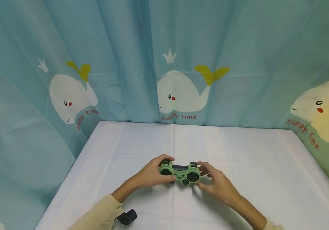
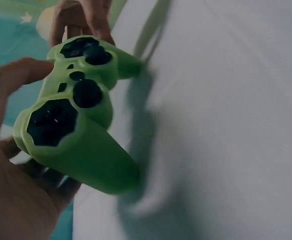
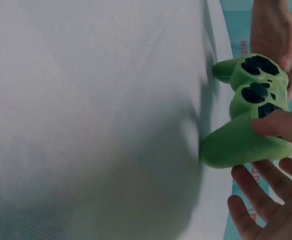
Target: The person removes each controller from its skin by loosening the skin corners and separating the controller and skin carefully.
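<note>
Both hands hold a game controller with a light green cover and black buttons and sticks. In the head view the game controller [image 1: 181,174] is near the middle of the white table, with its shadow below it. My left hand [image 1: 152,172] grips one end, its thumb across the face and its fingers round the back edge. On the other end, my right hand [image 1: 220,185] pinches with the thumb and fingers. The right wrist view shows the right thumb [image 3: 278,125] on the controller's face, with the fingertips [image 3: 246,180] under its grip.
A white cloth covers the table [image 1: 256,159]. Blue-green curtains [image 1: 129,64] with white whale prints hang along its back and sides. A dark rounded object [image 1: 127,217] shows beside the left sleeve [image 1: 101,212], low in the head view.
</note>
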`<state>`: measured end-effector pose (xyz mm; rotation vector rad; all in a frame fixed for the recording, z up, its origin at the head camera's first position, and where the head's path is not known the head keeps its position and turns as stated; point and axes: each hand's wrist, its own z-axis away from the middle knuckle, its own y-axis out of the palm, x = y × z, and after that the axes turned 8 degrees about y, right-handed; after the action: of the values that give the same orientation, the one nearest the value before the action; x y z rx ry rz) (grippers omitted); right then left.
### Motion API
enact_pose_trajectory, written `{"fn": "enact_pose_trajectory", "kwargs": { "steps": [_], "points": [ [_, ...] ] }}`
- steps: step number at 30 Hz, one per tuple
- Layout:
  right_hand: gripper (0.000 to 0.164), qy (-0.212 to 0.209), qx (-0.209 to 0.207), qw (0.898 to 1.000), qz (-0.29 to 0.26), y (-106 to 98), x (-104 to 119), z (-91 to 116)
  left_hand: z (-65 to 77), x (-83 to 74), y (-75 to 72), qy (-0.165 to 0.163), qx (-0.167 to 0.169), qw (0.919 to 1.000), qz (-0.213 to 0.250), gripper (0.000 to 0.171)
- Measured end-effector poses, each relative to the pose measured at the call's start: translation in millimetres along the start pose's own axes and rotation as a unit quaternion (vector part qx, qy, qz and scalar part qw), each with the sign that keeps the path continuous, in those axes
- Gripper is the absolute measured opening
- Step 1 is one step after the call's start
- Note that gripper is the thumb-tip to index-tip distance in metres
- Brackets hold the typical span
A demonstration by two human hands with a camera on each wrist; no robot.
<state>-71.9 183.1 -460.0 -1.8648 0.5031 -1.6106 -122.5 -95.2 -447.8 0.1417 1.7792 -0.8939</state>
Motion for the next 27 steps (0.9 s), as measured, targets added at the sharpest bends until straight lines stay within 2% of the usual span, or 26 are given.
{"fn": "enact_pose_trajectory", "kwargs": {
  "steps": [3,6,10,12,15,19,21,27],
  "points": [
    [0.068,-0.021,0.014,1.0,0.014,-4.9,-0.8,-2.1,-10.7,-0.8,4.3,0.012,0.003,0.9999,0.003,0.051],
    [0.072,-0.024,0.056,0.998,-0.001,-9.8,-0.3,-2.8,-16.3,1.7,8.6,0.026,0.021,0.9994,0.006,0.039],
    [0.061,-0.037,0.128,0.989,-0.06,-13.8,0.8,-8.5,-16.9,4.1,11.3,0.028,0.053,0.9981,0.012,0.028],
    [0.05,-0.055,0.166,0.98,-0.093,-14.0,0.7,-16.7,-15.9,3.4,10.5,0.03,0.064,0.9975,0.003,0.027],
    [0.039,-0.063,0.23,0.958,-0.156,-13.7,0.2,-33.0,-15.6,2.3,7.4,0.034,0.067,0.9971,-0.013,0.028],
    [0.036,-0.048,0.296,0.93,-0.211,-14.4,-3.5,-50.0,-16.4,1.9,4.7,0.035,0.071,0.9963,-0.032,0.028],
    [0.036,-0.038,0.312,0.923,-0.221,-15.1,-6.0,-54.6,-17.3,2.1,4.6,0.032,0.077,0.9958,-0.038,0.027],
    [0.035,-0.006,0.304,0.929,-0.212,-13.2,-9.7,-61.0,-19.4,1.5,3.2,0.028,0.075,0.9961,-0.038,0.025]
  ]
}}
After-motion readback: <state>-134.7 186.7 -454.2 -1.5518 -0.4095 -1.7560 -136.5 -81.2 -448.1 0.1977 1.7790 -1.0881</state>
